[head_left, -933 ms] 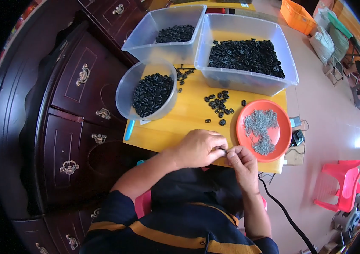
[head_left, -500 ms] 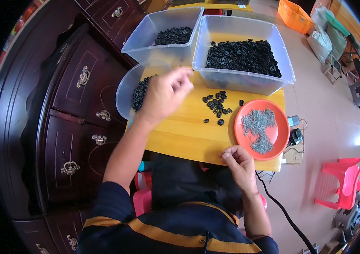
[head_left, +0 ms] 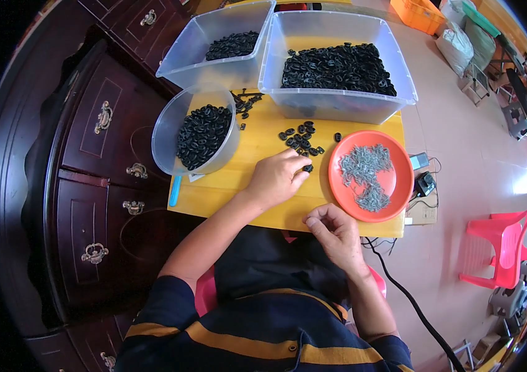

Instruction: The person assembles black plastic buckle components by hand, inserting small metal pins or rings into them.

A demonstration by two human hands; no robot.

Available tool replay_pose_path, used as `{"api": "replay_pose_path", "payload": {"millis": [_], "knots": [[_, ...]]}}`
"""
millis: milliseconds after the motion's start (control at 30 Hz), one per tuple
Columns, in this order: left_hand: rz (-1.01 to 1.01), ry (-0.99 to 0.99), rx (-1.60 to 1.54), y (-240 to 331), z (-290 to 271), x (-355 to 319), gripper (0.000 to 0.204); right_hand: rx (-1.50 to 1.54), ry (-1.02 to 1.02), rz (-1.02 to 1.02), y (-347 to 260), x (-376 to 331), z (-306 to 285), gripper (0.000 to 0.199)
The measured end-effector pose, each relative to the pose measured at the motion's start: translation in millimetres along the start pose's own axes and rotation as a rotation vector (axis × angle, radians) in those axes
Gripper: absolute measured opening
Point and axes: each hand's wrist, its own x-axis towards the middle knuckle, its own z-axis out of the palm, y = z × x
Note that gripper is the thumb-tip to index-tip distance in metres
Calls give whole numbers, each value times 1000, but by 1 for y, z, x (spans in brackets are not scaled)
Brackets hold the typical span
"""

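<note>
My left hand point(head_left: 277, 178) is over the table, thumb and fingertips closed at a small black oval piece point(head_left: 307, 168) with holes. Just beyond those fingers lies a loose group of similar black oval pieces point(head_left: 301, 137). By the table's front edge, my right hand point(head_left: 338, 239) has its thumb pressed to its curled fingers; whatever is between them is hidden. Close to it stands an orange-red plate point(head_left: 401, 186) holding a heap of thin silvery metal pieces point(head_left: 367, 166), too small to name.
A round clear tub point(head_left: 163, 139) of black pieces stands left on the yellow table point(head_left: 251, 211). Two clear rectangular bins point(head_left: 338, 105) with more are behind. A light-blue strip point(head_left: 175, 191) lies beside the tub. Dark drawers point(head_left: 84, 186) flank the left; a pink chair point(head_left: 493, 248) stands right.
My left hand has come from above the round tub rightward and nearer, down to a loose black piece. My right hand stays by the table's edge. The whole view has shifted slightly.
</note>
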Motion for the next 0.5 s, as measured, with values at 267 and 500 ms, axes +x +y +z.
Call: {"api": "replay_pose_path", "payload": {"millis": [267,500], "knots": [[90,-44,216,-2,15,4,17,47,76,-51,6,2,2,10],[166,35,218,-3,16,3,8,62,84,-80,5,2,4,9]]}}
